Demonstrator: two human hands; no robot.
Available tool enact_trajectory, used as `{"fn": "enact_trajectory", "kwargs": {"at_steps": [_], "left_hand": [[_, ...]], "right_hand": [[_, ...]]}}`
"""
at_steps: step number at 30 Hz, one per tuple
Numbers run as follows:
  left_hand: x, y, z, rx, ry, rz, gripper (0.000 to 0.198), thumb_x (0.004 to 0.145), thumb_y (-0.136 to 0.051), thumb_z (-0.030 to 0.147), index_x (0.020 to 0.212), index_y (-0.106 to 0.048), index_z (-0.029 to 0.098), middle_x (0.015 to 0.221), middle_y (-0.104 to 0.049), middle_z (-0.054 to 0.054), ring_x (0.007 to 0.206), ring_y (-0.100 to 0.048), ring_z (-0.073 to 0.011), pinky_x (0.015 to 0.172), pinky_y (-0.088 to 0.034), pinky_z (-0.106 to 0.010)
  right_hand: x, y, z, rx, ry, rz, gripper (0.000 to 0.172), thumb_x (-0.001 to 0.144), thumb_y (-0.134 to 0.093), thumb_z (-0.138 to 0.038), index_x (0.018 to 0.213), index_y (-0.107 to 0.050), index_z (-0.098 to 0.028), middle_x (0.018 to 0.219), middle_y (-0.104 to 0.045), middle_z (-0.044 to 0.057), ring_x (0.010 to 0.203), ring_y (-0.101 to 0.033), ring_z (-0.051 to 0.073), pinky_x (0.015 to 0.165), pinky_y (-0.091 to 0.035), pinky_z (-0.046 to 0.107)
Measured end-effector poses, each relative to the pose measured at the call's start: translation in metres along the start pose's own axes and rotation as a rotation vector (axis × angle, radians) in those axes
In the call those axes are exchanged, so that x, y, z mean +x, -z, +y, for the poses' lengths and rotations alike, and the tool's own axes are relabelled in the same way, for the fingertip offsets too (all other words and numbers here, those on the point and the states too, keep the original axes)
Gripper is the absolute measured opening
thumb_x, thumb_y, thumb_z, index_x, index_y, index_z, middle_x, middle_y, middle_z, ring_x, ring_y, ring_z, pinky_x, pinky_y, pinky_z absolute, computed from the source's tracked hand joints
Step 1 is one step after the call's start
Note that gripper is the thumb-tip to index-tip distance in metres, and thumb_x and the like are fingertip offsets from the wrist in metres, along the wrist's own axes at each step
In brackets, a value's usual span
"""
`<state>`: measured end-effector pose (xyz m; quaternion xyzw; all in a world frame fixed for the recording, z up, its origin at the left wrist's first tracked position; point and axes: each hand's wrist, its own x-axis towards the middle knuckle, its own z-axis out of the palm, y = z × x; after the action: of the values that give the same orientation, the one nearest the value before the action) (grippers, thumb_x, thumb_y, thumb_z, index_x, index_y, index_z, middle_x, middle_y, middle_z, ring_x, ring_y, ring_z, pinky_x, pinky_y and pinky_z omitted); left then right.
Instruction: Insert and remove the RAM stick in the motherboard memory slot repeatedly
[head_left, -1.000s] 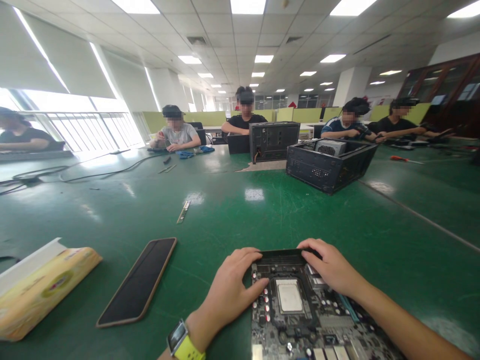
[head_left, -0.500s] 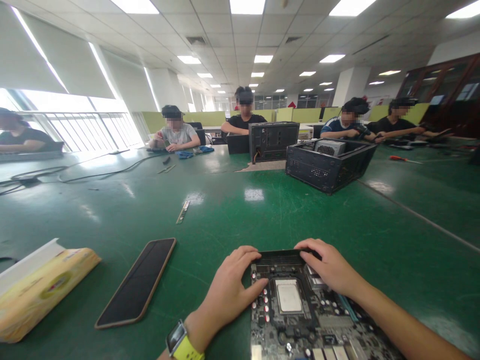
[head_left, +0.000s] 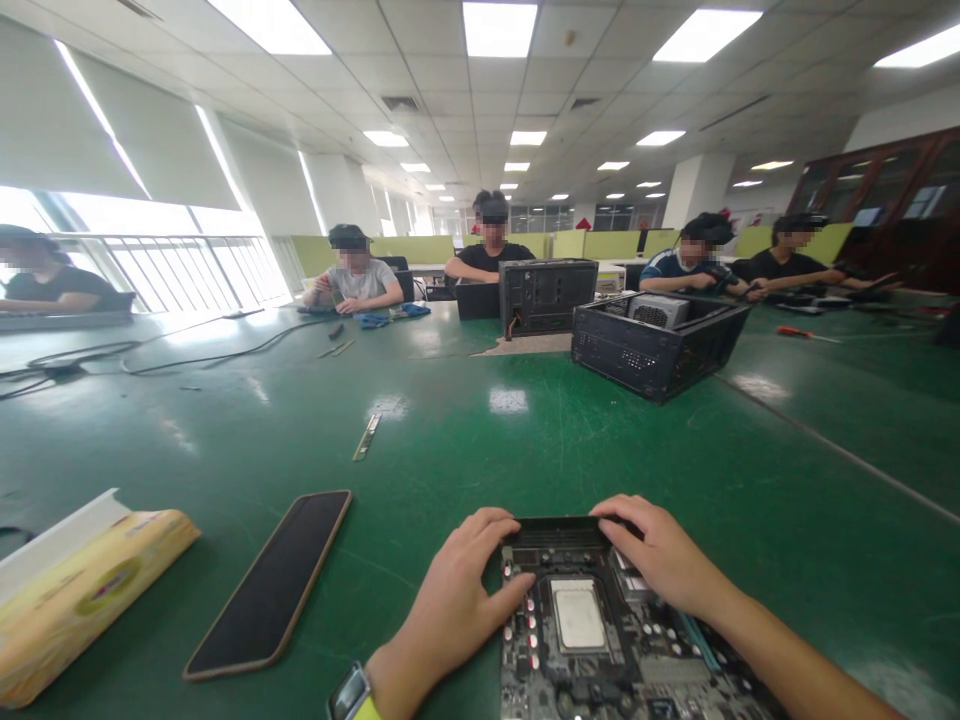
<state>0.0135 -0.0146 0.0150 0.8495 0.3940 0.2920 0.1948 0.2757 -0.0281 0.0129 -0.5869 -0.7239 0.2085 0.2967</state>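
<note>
Table (head_left: 525, 440) green, glossy; ceiling panels (head_left: 499, 28) lit; left hand (head_left: 450, 600), right hand (head_left: 664, 560) flat on motherboard (head_left: 600, 670), grip apart.

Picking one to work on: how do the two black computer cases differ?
The farther case faces the camera flat-on; the nearer case is turned, a corner toward the camera. The nearer case is open on top, a grey unit showing inside; the farther case's top looks shut. Both are black, on the green table.

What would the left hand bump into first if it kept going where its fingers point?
Probably the right hand: the left hand points across the motherboard's far edge, where the right one rests. Depth is unclear.
</note>
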Motion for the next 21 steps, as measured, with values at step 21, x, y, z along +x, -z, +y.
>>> {"fn": "enact_trajectory", "kwargs": {"at_steps": [21], "left_hand": [[-0.0002, 0.0006, -0.0005, -0.004, -0.025, 0.026, 0.035, 0.078, -0.063, 0.024, 0.112, -0.056, 0.022, 0.117, -0.057, -0.006, 0.109, -0.055, -0.0215, 0.098, -0.045, -0.035]], "right_hand": [[0.0003, -0.0005, 0.0015, -0.021, 0.003, -0.011, 0.026, 0.088, -0.045, -0.034, 0.096, -0.068, -0.026, 0.097, -0.069, 0.003, 0.094, -0.058, 0.022, 0.086, -0.041, 0.038]]}}
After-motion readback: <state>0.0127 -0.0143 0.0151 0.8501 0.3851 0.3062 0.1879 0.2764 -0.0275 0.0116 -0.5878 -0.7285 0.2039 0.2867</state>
